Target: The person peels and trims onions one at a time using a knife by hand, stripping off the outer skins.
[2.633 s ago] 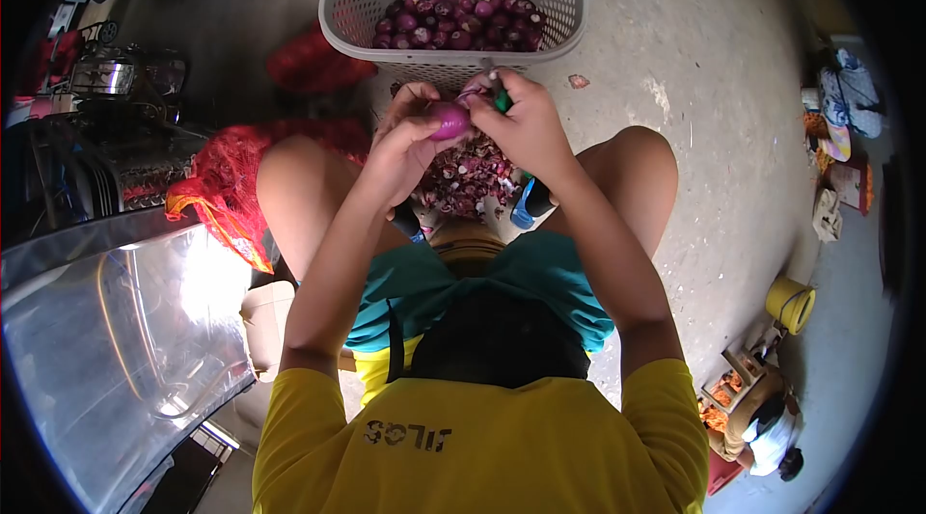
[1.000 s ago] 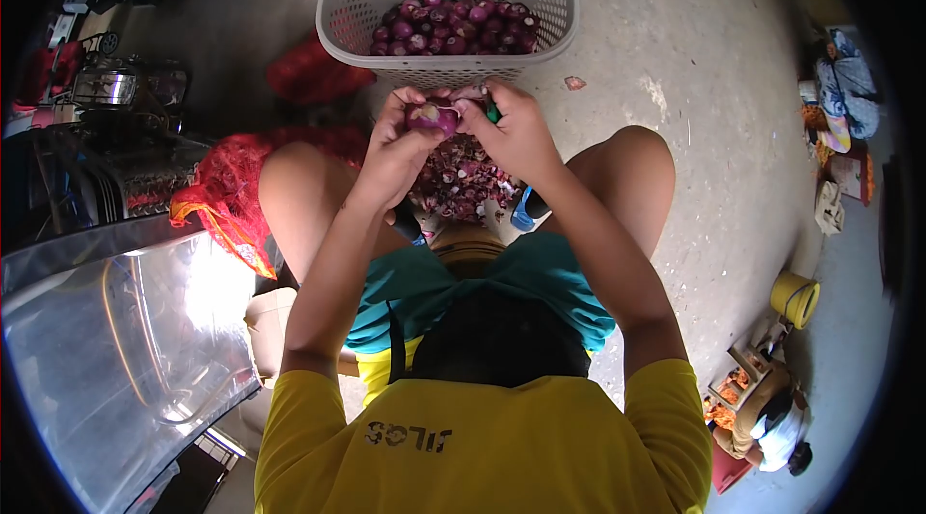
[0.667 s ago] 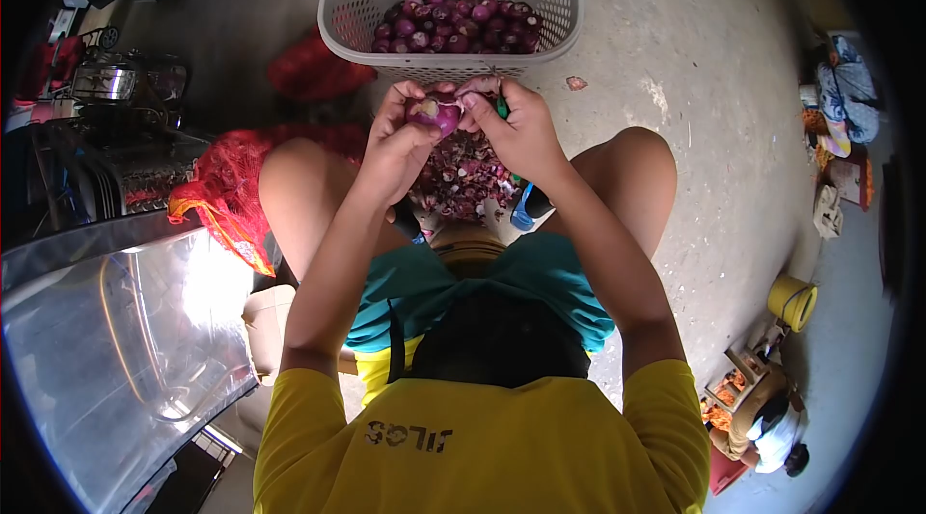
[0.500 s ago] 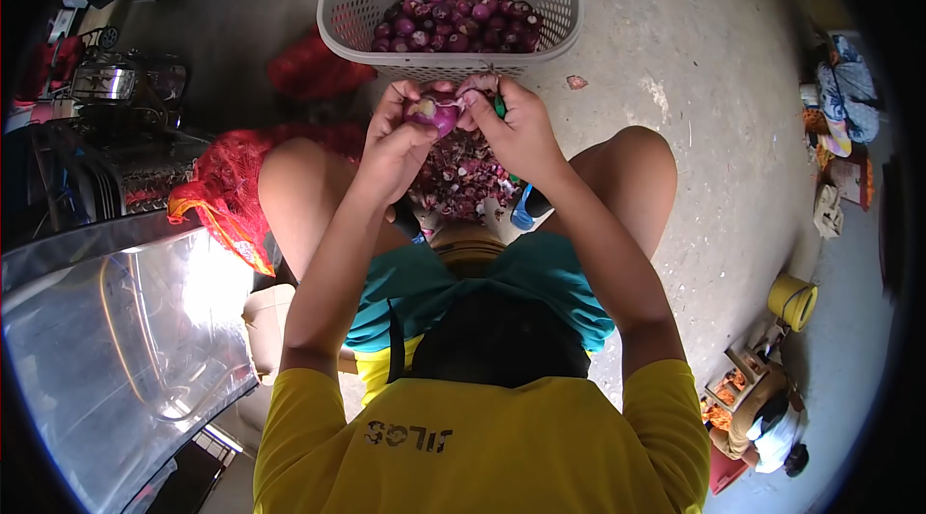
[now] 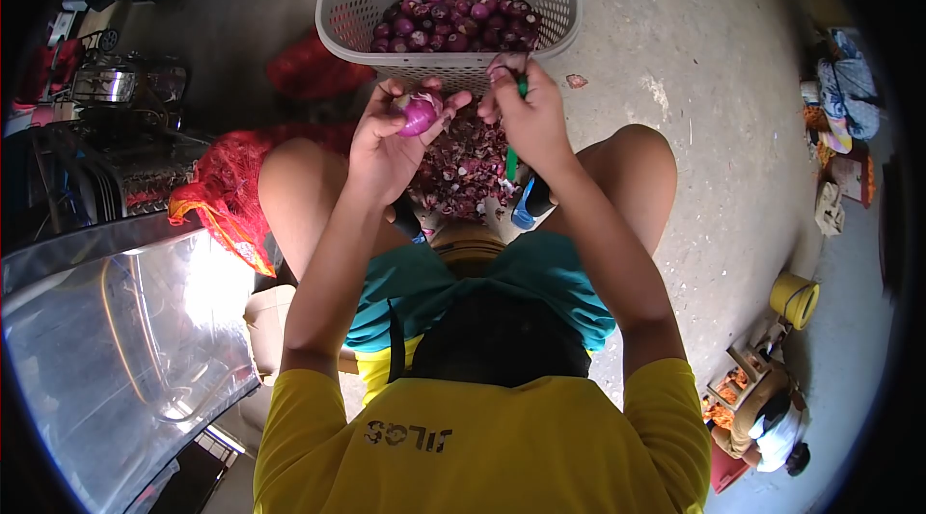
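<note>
In my left hand is a red onion, its skin partly peeled back; the fingers are curled around it. My right hand, just to its right and apart from the onion, is closed on a slim green tool. One end of the tool sticks out below the palm, and I cannot make out a blade. A piece of onion skin is pinched at that hand's fingertips. Below both hands, a heap of onion peelings lies on the floor between my feet.
Beyond my hands stands a beige perforated basket holding many red onions. Red mesh sacks lie to the left, near a shiny clear panel. A yellow bucket and another person are at the right.
My hands have drawn apart. The right hand has moved right with the green tool and a piece of skin, while the left has shifted slightly left with the onion.
</note>
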Tool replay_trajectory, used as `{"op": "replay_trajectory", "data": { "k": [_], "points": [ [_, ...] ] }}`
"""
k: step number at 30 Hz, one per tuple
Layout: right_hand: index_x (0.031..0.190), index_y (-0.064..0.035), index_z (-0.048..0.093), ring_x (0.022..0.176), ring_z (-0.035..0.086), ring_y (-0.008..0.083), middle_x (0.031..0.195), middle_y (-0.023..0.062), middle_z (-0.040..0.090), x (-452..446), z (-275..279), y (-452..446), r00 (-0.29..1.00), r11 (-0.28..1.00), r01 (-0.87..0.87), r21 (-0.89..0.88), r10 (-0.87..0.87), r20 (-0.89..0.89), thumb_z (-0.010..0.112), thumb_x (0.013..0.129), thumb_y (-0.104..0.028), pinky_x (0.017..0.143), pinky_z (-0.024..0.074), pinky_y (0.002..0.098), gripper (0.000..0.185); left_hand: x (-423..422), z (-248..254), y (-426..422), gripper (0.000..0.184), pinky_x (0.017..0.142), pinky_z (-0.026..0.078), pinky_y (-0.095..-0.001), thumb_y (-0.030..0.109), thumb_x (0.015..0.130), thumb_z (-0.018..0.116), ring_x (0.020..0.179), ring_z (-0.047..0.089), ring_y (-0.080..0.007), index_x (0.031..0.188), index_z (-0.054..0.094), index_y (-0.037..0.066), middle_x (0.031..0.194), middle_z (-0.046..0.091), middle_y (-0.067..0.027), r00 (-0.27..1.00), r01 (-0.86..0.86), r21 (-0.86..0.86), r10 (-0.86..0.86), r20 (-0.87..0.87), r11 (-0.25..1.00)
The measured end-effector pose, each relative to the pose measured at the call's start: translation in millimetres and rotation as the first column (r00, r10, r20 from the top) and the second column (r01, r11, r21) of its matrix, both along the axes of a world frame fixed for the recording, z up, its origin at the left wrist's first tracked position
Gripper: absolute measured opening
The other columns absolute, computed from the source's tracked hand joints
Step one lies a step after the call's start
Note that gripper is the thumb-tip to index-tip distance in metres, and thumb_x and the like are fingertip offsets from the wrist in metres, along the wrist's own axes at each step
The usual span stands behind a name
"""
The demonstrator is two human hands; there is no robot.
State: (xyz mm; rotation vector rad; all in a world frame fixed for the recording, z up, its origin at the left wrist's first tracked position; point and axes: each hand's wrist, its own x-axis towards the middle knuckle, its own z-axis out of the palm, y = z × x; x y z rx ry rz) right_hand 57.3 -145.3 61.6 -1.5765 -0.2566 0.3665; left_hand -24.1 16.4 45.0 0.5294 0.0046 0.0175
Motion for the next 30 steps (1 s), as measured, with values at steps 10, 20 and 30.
{"op": "replay_trajectory", "data": {
  "k": [10, 20, 30],
  "points": [
    [0.104, -0.0026, 0.061, 0.077, 0.062, 0.0296, 0.082, 0.0145, 0.063, -5.7, -8.8, 1.1, 0.833, 0.981, -0.138, -0.133, 0.188, 0.521, 0.069, 0.078, -0.025, 0.071, 0.0482, 0.034, 0.035, 0.4, -5.1, -0.4, 0.041, 0.099, 0.041, -0.0399, 0.014, 0.076, 0.055, 0.113, 0.05, -0.0301, 0.115, 0.045, 0.006, 0.119, 0.05, -0.0158, 0.996, -0.049, 0.177, 0.062, -0.069, 0.983],
    [0.106, -0.0004, 0.061, 0.081, 0.06, 0.0146, 0.091, 0.0088, 0.064, -8.5, -8.3, -1.9, 0.864, 0.953, -0.276, -0.128, 0.304, 0.402, 0.065, 0.081, -0.009, 0.075, 0.0471, 0.0272, 0.027, -5.3, 10.2, -4.8, 0.04, 0.096, 0.043, -0.0376, 0.005, 0.079, 0.054, 0.102, 0.055, -0.0209, 0.117, 0.042, 0.004, 0.111, 0.052, -0.0121, 0.971, 0.032, 0.189, 0.015, -0.238, 0.981],
    [0.102, 0.0007, 0.06, 0.075, 0.062, 0.0174, 0.085, 0.0124, 0.065, -10.1, -11.4, -0.2, 0.838, 0.911, -0.287, -0.295, 0.388, 0.383, 0.063, 0.078, -0.009, 0.069, 0.0486, 0.0302, 0.026, -9.4, -0.5, 0.1, 0.054, 0.092, 0.042, -0.0308, 0.003, 0.074, 0.053, 0.105, 0.052, -0.0167, 0.126, 0.04, 0.003, 0.116, 0.05, -0.0093, 0.965, 0.142, 0.614, 0.03, -0.26, 0.776]
  ]
}}
